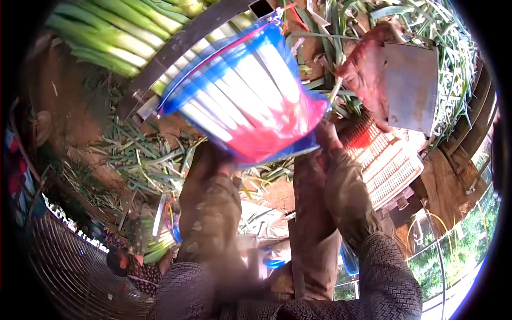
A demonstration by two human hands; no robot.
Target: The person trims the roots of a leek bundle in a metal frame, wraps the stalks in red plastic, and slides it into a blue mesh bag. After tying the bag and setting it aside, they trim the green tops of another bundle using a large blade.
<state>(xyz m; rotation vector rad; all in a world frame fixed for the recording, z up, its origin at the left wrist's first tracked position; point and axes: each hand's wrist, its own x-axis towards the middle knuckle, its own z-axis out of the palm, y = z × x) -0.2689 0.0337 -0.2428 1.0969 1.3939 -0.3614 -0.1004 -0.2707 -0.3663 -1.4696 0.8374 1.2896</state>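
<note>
A clear plastic bag (266, 101) with blue and red bands covers the white ends of a bundle of large green onions (122, 26). The bundle lies along a dark metal bar (181, 48). My right hand (329, 136) is closed at the bag's lower right corner. My left hand (223, 162) is under the bag's lower left edge, dark and blurred, with its fingers hidden behind the plastic. Both forearms reach up from below in brown sleeve covers.
At the right stand a rusty metal plate (410, 85) and a slatted plastic crate (392, 165). Cut green leaves (149, 160) litter the soil. Another person (133, 266) is at the lower left near more onions (157, 248).
</note>
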